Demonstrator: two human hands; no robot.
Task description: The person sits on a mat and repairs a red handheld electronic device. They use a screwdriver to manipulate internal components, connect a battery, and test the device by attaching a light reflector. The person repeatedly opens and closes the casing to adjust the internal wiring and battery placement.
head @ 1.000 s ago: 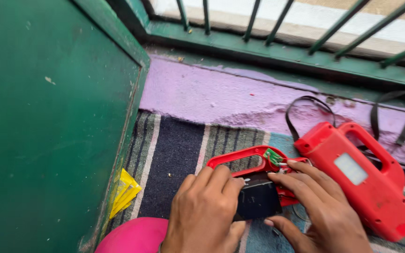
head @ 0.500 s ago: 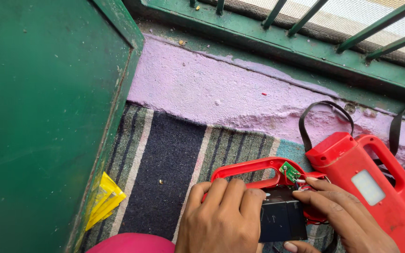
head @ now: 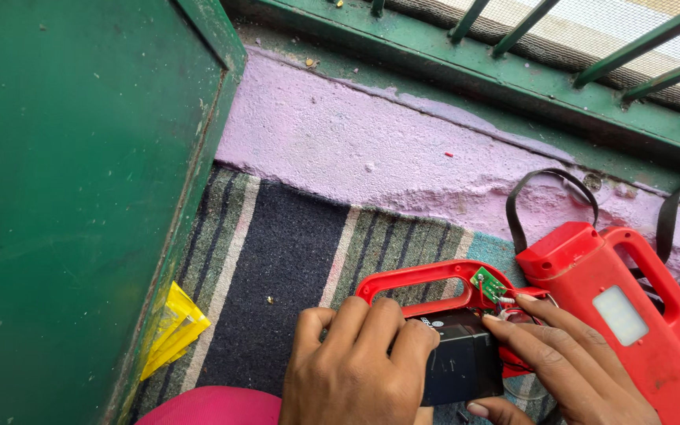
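My left hand (head: 356,366) presses down on a red plastic lantern half-shell (head: 426,277), fingers curled over its edge and touching a black rectangular battery (head: 462,364) that sits in it. My right hand (head: 564,366) holds the battery's right side, its fingertips beside thin wires and a small green circuit board (head: 488,283) at the shell's handle end. To the right lies the other red lantern body (head: 623,311) with a white panel and a black strap (head: 548,193).
All this lies on a striped dark mat (head: 293,252) against a purple painted ledge (head: 403,149). A green metal door (head: 64,197) stands at the left, green railing bars (head: 592,47) above. A yellow wrapper (head: 171,327) and a pink round object (head: 214,405) lie near the door.
The view has drifted up and left, so the hands and lantern sit lower right in frame. Both hands stay on the battery and shell with only small finger shifts.
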